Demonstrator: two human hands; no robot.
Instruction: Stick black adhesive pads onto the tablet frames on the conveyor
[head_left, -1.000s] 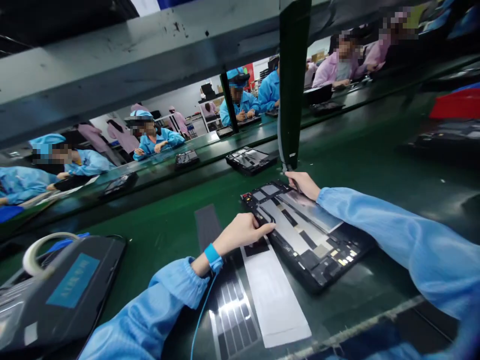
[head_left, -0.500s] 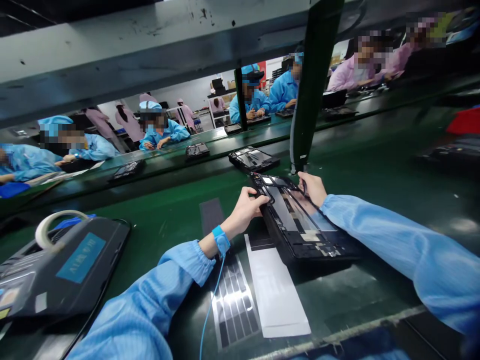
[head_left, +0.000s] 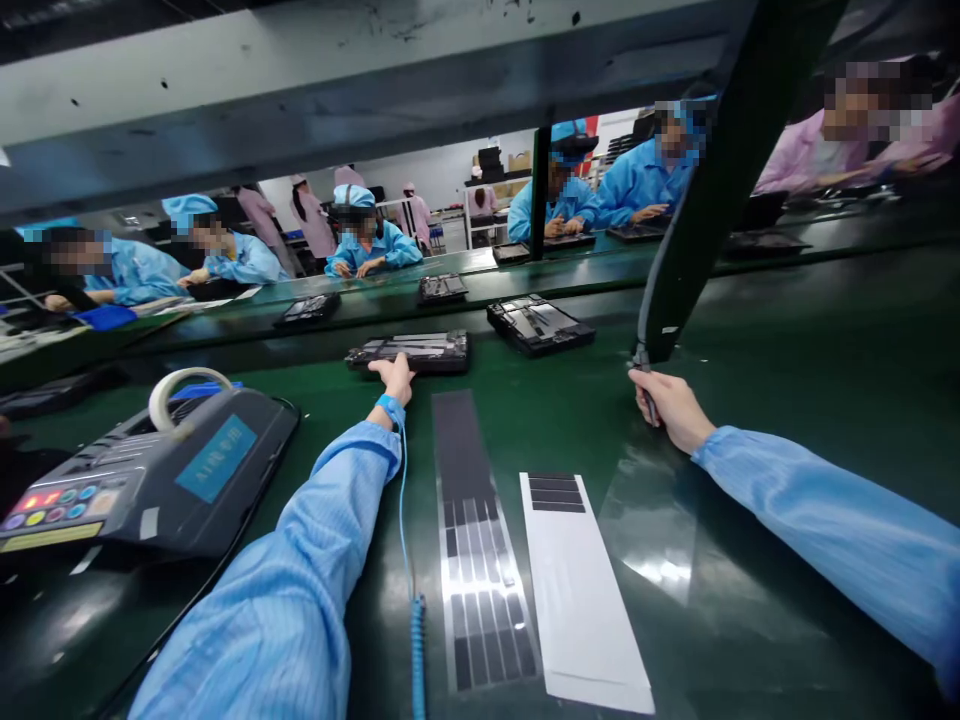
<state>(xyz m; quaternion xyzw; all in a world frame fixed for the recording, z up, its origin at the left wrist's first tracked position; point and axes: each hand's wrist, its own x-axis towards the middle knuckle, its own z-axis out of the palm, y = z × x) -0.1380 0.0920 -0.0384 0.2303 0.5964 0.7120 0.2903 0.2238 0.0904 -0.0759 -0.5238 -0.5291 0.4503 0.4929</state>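
Observation:
My left hand (head_left: 395, 382) reaches far forward and grips the near edge of an opened black electronic device (head_left: 442, 352), its thumb on top. Silvery and dark internal parts show in that device, which is seen at a low angle. My right hand (head_left: 675, 408) is closed round a slim dark tool (head_left: 650, 408), mostly hidden by the fingers, beside the foot of a dark post. A clear film sheet with dark strips (head_left: 486, 560) lies between my arms. To its right is a white backing sheet (head_left: 589, 600) with several dark strips at its far end.
Another opened device (head_left: 541, 325) sits on the bench ahead. At left stands a grey tape dispenser (head_left: 247, 470) with lit buttons. The dark post (head_left: 705, 210) slants down near my right hand. A blue coiled cord (head_left: 418, 640) trails from my left wrist. Co-workers sit beyond the line.
The opened device has moved from between both hands to the far left, held by my left hand. My right hand has come off it, still gripping the dark tool. The view has shifted left.

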